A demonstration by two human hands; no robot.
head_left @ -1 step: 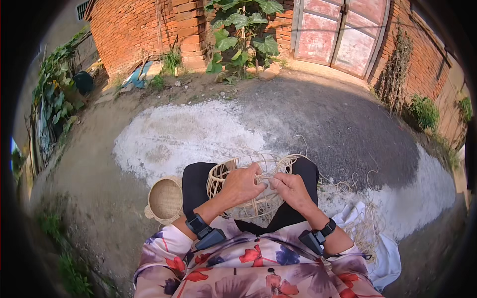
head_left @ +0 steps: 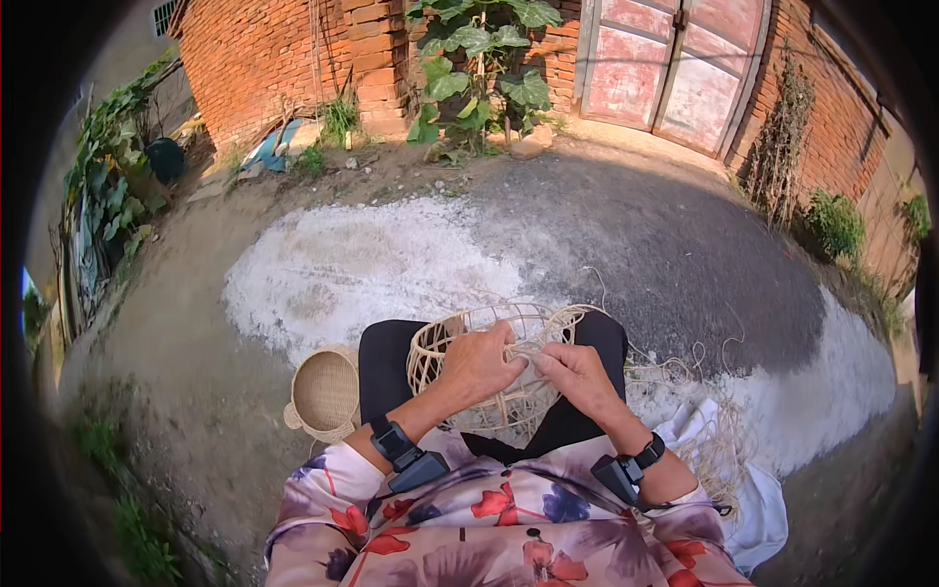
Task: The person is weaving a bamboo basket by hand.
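An openwork basket (head_left: 421,364) of pale cane or rattan rests between my knees, its lattice sides unfinished-looking and gappy. Over its near middle, my left hand (head_left: 476,369) is closed, thumb and fingers pinching a thin pale cane strand (head_left: 525,350). Just to the right, thumb and forefinger of my right hand (head_left: 579,377) pinch at the same strand, the fingertips of both hands almost touching. Exactly how the strand threads through the weave is hidden by my fingers. Loose strand ends (head_left: 675,365) trail from the basket to the right.
A small round woven basket (head_left: 329,391) with a side handle sits on the ground by my left knee. To my right lie a white sack (head_left: 763,514) and a tangle of loose cane (head_left: 717,455). Ahead are a climbing plant (head_left: 476,83), brick walls and a faded metal door (head_left: 626,73).
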